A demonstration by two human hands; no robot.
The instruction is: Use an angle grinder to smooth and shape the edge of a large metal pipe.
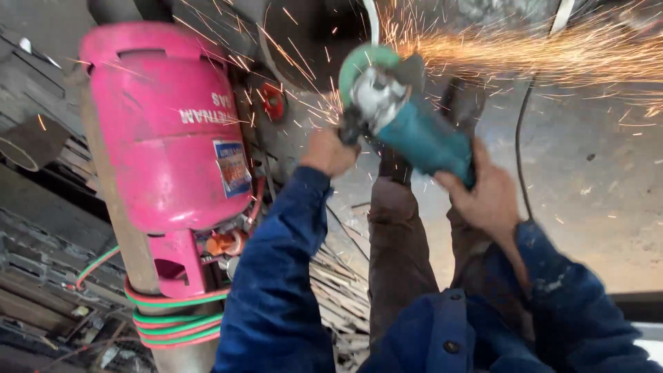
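Note:
A teal angle grinder (pixel 414 131) with a green guard throws a stream of orange sparks to the upper right. My right hand (pixel 487 193) grips its teal body from the rear. At the front, my left hand (pixel 328 150) is closed around the side handle by the disc. Both arms wear blue sleeves. What the disc is cutting into is hidden behind the tool and the sparks. My brown trouser legs show below the grinder.
A pink gas cylinder (pixel 169 131) stands close on the left, with coiled red and green hoses (pixel 176 324) at its base. A black cable (pixel 519 145) runs over the concrete floor (pixel 594 200). Thin metal strips (pixel 342 290) lie underfoot. Dark steel sections (pixel 31 138) sit far left.

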